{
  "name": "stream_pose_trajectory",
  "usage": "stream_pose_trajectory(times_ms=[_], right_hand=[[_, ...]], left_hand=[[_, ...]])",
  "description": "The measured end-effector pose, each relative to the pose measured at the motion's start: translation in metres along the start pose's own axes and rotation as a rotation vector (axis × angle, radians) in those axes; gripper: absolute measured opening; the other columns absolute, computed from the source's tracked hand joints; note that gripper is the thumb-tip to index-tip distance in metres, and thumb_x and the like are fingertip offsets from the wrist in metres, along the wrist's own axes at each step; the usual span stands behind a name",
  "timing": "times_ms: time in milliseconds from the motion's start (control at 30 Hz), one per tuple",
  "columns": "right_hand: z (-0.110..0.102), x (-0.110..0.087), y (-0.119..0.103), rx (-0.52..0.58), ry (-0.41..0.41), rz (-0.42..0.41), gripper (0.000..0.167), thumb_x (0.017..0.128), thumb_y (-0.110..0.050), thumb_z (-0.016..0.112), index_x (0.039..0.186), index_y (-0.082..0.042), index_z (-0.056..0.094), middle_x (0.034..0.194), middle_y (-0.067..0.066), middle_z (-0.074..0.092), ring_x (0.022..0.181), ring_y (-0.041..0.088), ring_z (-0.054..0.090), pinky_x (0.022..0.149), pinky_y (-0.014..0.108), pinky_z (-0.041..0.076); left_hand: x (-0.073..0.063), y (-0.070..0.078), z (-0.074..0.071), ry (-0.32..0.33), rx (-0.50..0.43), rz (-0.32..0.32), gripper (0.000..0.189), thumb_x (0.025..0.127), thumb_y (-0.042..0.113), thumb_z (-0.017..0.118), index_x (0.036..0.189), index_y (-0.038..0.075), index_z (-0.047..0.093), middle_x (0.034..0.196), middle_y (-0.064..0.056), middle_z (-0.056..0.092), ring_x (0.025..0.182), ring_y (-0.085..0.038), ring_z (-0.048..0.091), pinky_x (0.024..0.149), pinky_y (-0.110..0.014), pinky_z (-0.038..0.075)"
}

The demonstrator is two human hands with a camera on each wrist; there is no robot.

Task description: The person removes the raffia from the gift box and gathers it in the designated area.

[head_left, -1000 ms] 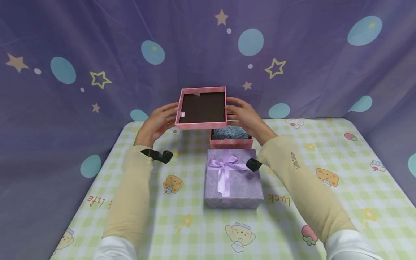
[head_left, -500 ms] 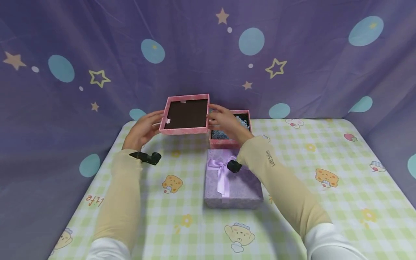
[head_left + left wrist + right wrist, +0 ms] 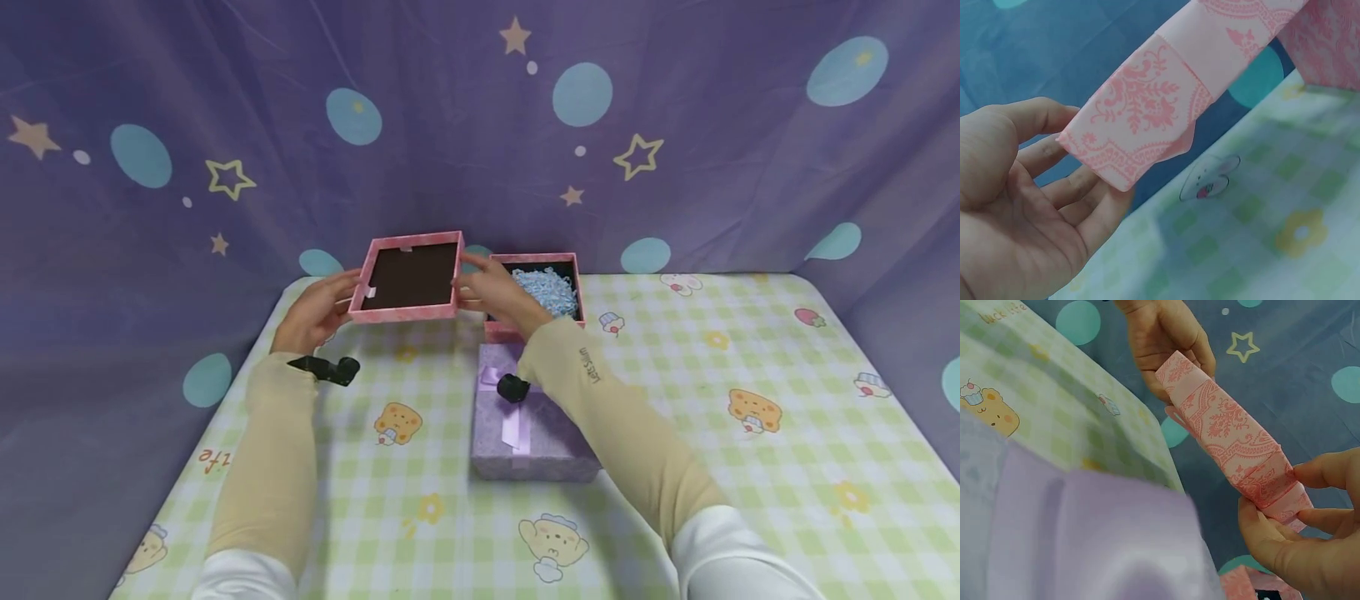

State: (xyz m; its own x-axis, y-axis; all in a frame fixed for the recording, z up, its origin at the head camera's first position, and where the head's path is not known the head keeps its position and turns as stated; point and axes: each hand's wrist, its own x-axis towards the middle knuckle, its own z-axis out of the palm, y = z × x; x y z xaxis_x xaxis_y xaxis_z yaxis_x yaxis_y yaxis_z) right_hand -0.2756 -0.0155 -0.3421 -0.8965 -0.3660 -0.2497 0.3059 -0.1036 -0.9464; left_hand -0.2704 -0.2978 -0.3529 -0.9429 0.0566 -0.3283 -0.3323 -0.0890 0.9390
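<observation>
A pink box lid [image 3: 415, 277] with a dark inside is held above the table by both hands, its hollow side toward the head camera. My left hand [image 3: 313, 312] grips its left edge; in the left wrist view the fingers curl under a corner of the pink-patterned lid [image 3: 1141, 112]. On the opposite edge my right hand [image 3: 501, 292] pinches the lid, thumb on one side and fingers on the other, as the right wrist view shows. Behind that hand stands the uncovered pink box [image 3: 501, 332], with blue shredded paper [image 3: 549, 289] inside, partly hidden by the hand.
A purple gift box [image 3: 551, 454] with a lilac ribbon bow stands just in front of the pink box, partly under the right forearm. The green checked tablecloth [image 3: 375, 517] covers the table. A purple curtain [image 3: 465, 167] hangs right behind the table's far edge.
Both hands have carried the lid left and somewhat lower, off from over the pink box. More of the blue shredded paper shows, and the right forearm now covers part of the purple box's bow.
</observation>
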Motion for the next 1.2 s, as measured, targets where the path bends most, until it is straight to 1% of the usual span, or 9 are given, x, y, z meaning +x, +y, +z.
stream_pose_trajectory(times_ms=[233, 567, 600, 700, 800, 833, 933, 1100, 1200], right_hand=[[0.014, 0.006, 0.005, -0.053, 0.013, 0.04, 0.067, 0.09, 0.003, 0.05, 0.151, -0.013, 0.028, 0.134, 0.022, 0.05, 0.111, 0.03, 0.055, 0.102, 0.042, 0.046], [0.029, 0.014, 0.02, -0.064, 0.02, 0.088, 0.067, 0.089, 0.007, 0.044, 0.151, -0.007, 0.023, 0.118, 0.02, 0.051, 0.089, 0.022, 0.049, 0.101, 0.045, 0.045], [0.029, 0.018, 0.024, -0.051, 0.017, 0.087, 0.067, 0.088, 0.007, 0.044, 0.151, -0.006, 0.024, 0.112, 0.019, 0.054, 0.084, 0.02, 0.051, 0.094, 0.044, 0.05], [0.031, 0.029, 0.034, -0.057, 0.023, 0.097, 0.066, 0.085, 0.006, 0.048, 0.147, -0.004, 0.028, 0.104, 0.019, 0.055, 0.076, 0.021, 0.052, 0.085, 0.042, 0.055], [0.033, 0.043, 0.045, -0.106, 0.047, 0.118, 0.06, 0.084, 0.005, 0.048, 0.142, 0.001, 0.032, 0.102, 0.018, 0.055, 0.082, 0.026, 0.057, 0.08, 0.042, 0.056], [0.033, 0.051, 0.051, -0.126, 0.057, 0.135, 0.057, 0.085, 0.005, 0.049, 0.14, 0.0, 0.035, 0.109, 0.02, 0.053, 0.088, 0.03, 0.056, 0.085, 0.045, 0.054], [0.022, 0.11, 0.092, -0.152, 0.089, 0.171, 0.057, 0.083, 0.006, 0.046, 0.138, -0.003, 0.036, 0.114, 0.018, 0.05, 0.091, 0.035, 0.055, 0.079, 0.05, 0.055], [-0.014, 0.256, 0.2, -0.133, 0.105, 0.178, 0.047, 0.072, 0.006, 0.05, 0.114, -0.013, 0.045, 0.09, 0.012, 0.049, 0.063, 0.033, 0.052, 0.055, 0.052, 0.054], [-0.019, 0.273, 0.214, -0.13, 0.088, 0.186, 0.036, 0.07, 0.004, 0.051, 0.101, -0.012, 0.043, 0.074, 0.012, 0.047, 0.052, 0.032, 0.049, 0.048, 0.053, 0.052]], left_hand=[[0.002, -0.009, -0.01, 0.034, 0.014, -0.047, 0.052, 0.097, 0.023, 0.056, 0.145, 0.012, 0.041, 0.13, -0.001, 0.054, 0.105, -0.01, 0.058, 0.077, -0.021, 0.055], [-0.009, -0.02, -0.015, 0.043, 0.072, -0.137, 0.054, 0.099, 0.024, 0.052, 0.15, 0.018, 0.032, 0.154, -0.006, 0.03, 0.126, -0.014, 0.042, 0.077, -0.015, 0.053], [-0.01, -0.021, -0.016, 0.044, 0.069, -0.145, 0.055, 0.099, 0.024, 0.052, 0.15, 0.018, 0.032, 0.155, -0.006, 0.029, 0.127, -0.014, 0.041, 0.078, -0.016, 0.052], [-0.011, -0.025, -0.018, 0.053, 0.069, -0.172, 0.055, 0.1, 0.023, 0.05, 0.151, 0.018, 0.031, 0.154, -0.005, 0.029, 0.122, -0.012, 0.045, 0.077, -0.015, 0.052], [-0.01, -0.031, -0.021, 0.063, 0.068, -0.176, 0.054, 0.1, 0.022, 0.05, 0.15, 0.016, 0.031, 0.15, -0.004, 0.034, 0.112, -0.009, 0.05, 0.077, -0.015, 0.052], [-0.009, -0.033, -0.022, 0.065, 0.072, -0.173, 0.053, 0.1, 0.022, 0.049, 0.15, 0.015, 0.032, 0.148, -0.004, 0.036, 0.109, -0.008, 0.051, 0.076, -0.015, 0.052], [-0.004, -0.04, -0.025, 0.063, 0.099, -0.149, 0.052, 0.101, 0.018, 0.048, 0.15, 0.012, 0.032, 0.146, -0.005, 0.04, 0.106, -0.008, 0.053, 0.076, -0.015, 0.053], [0.005, -0.049, -0.028, 0.064, 0.159, -0.128, 0.05, 0.102, 0.016, 0.046, 0.149, 0.007, 0.032, 0.146, -0.01, 0.039, 0.1, -0.005, 0.055, 0.075, -0.015, 0.052], [0.008, -0.051, -0.029, 0.068, 0.182, -0.13, 0.05, 0.102, 0.016, 0.045, 0.149, 0.007, 0.032, 0.15, -0.014, 0.035, 0.101, -0.006, 0.055, 0.074, -0.015, 0.053]])
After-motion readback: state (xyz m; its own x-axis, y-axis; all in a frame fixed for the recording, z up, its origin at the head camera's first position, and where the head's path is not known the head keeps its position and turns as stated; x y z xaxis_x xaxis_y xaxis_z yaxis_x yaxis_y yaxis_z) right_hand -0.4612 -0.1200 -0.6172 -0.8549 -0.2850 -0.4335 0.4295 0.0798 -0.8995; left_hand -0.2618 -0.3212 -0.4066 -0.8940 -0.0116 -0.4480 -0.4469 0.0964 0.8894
